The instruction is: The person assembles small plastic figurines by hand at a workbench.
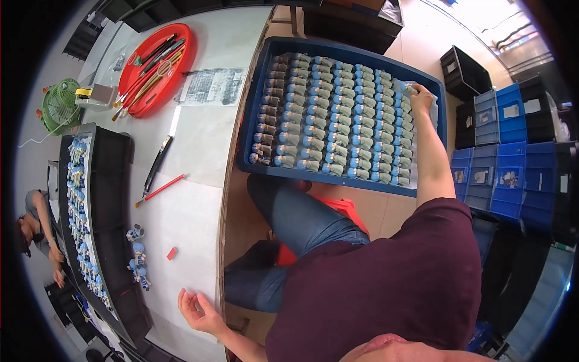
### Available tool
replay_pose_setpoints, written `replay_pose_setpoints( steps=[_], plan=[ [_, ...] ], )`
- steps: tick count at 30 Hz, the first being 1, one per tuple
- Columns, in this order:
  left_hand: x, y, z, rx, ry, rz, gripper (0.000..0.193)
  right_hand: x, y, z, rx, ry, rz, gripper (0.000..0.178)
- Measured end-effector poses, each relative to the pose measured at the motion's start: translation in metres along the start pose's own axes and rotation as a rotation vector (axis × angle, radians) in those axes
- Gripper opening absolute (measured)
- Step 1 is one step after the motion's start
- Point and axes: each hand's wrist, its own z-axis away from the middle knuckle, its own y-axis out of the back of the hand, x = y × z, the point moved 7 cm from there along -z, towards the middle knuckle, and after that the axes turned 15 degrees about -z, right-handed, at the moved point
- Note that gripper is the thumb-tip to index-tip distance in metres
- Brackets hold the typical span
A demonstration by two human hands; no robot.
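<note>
My right hand (421, 99) reaches over the far right corner of a blue tray (344, 178), its fingers pinched on a small blue-haired figurine (407, 87) that they partly hide. Rows of similar figurines (335, 114), blue-headed with grey-green bodies, lie side by side in the tray. At the white table's near edge rests my left hand (199, 312), palm turned up, fingers loosely bent and holding nothing. Beyond it on the table are a small red block (172, 253) and several loose blue-haired figurines (139, 259).
A black crate (111, 229) of figurines stands left on the table (190, 205). Farther up are a black-handled tool (158, 166), a red brush (163, 190) and a red tray (187, 45) of brushes. Blue bins (509, 175) stack at right. Another person (42, 211) sits far left.
</note>
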Motion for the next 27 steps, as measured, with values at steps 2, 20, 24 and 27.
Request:
replay_pose_setpoints(
  steps=[2,20,24,27],
  plan=[
    [0.003,-0.005,-0.001,-0.007,-0.009,-0.004,0.029,0.009,0.0,-0.003,-0.011,-0.008,-0.001,0.025],
    [0.011,0.02,-0.024,0.018,0.069,0.012,0.018,-0.027,-0.032,-0.027,-0.005,0.386,0.015,0.056],
    [0.009,0.048,-0.057,0.052,0.004,-0.203,0.021,-0.197,-0.029,0.063,-0.202,0.446,-0.598,0.035],
    [-0.013,0.066,-0.088,0.267,-0.022,-0.424,0.023,-0.305,-0.042,0.162,-0.596,0.539,-0.999,0.029]
  ],
)
